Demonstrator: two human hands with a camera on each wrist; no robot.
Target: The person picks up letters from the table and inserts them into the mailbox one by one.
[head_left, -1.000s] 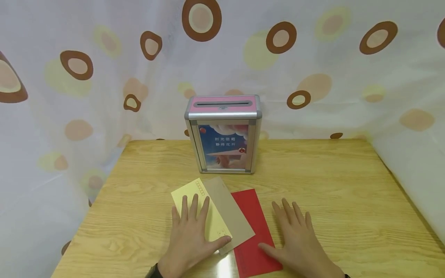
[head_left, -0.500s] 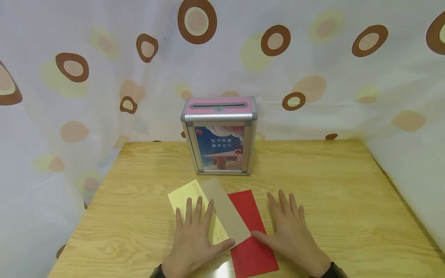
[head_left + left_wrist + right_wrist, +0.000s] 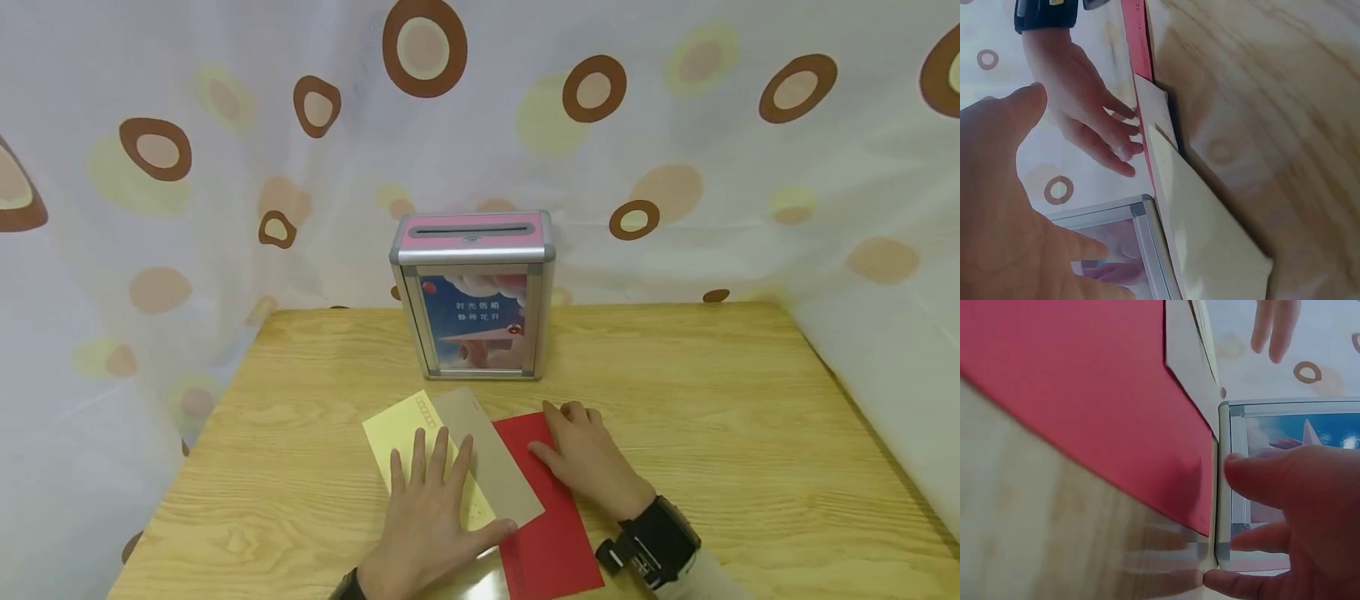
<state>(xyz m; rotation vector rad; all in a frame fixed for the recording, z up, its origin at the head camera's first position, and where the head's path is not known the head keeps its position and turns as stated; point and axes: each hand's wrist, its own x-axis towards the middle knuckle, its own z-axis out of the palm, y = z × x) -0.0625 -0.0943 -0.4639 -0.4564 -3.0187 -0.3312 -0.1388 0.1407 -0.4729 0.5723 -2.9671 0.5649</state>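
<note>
Three envelopes lie overlapping on the table: a yellow one [image 3: 397,419] at the left, a tan one [image 3: 489,454] in the middle, and a red one [image 3: 553,546] at the right, partly under the tan one. My left hand [image 3: 433,523] is spread over the yellow envelope; the left wrist view shows it raised above the paper. My right hand [image 3: 592,460] is at the far right corner of the red envelope. Its fingers [image 3: 1260,537] are bent but apart, with the thumb on the envelope's upper side and one fingertip down by the tabletop.
A silver-framed letter box [image 3: 472,321] with a pink top and a slot [image 3: 471,229] stands upright behind the envelopes. Patterned cloth [image 3: 675,125] hangs behind and beside the wooden table [image 3: 697,400]. My right wrist wears a black strapped device [image 3: 660,542].
My right hand has moved left from the tabletop to the red envelope's far corner, its fingers bending. My left hand has shifted slightly right, still spread. The envelopes have stayed put.
</note>
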